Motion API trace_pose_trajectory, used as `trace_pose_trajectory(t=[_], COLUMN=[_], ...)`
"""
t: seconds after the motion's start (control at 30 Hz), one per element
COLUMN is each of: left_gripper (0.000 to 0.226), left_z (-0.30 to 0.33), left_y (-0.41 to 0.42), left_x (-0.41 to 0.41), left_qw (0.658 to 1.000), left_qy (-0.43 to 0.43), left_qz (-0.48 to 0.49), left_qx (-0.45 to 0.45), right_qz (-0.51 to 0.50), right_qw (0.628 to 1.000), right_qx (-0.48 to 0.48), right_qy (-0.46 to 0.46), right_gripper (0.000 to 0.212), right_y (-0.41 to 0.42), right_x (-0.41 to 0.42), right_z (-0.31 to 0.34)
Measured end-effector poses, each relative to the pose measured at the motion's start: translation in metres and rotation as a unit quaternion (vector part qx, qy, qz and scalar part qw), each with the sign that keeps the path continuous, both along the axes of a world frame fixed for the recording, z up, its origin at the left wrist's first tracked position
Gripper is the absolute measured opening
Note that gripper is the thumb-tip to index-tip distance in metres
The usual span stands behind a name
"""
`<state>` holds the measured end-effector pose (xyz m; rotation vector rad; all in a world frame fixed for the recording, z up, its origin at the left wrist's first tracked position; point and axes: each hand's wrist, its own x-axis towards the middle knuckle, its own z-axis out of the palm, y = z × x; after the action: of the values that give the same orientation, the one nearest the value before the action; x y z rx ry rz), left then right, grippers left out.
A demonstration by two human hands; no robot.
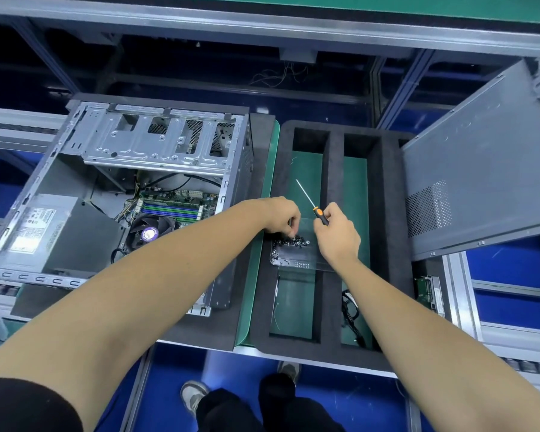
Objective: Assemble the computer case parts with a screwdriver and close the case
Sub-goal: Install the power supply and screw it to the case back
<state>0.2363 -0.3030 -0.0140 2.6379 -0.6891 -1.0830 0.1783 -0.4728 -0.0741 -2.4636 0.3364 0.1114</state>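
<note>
The left hand (282,216) pinches a screw from the clear screw box (296,252); the right hand (335,233) grips the screwdriver (313,203), right of the open case (122,194)

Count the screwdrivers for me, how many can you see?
1. The orange-and-black-handled screwdriver with a thin metal shaft is gripped in the right hand, above the black foam tray. Others may be hidden behind the leaning grey metal side panel.
</note>
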Motion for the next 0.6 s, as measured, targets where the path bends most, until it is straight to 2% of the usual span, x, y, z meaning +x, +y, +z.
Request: trace_pose_trajectory(t=[0.1, 0.3, 0.6], left_gripper=[0.02, 0.041, 0.033], left_z=[0.004, 0.003, -0.001], left_y=[0.003, 0.002, -0.006], left_x=[0.003, -0.007, -0.017], left_qw=[1.0, 0.992, 0.981], left_qy=[0.006, 0.023, 0.003], left_qz=[0.008, -0.066, -0.117], left_qx=[0.02, 0.106, 0.153], right_qz=[-0.009, -0.009, -0.002], right_qw=[1.0, 1.0, 1.0], right_qx=[-0.006, -0.013, -0.02], right_qy=[-0.012, -0.007, -0.009], right_gripper=[0.017, 0.015, 0.016], right_y=[-0.001, -0.003, -0.003], right_x=[0.0, 0.0, 0.0], right_z=[-0.001, -0.005, -0.006])
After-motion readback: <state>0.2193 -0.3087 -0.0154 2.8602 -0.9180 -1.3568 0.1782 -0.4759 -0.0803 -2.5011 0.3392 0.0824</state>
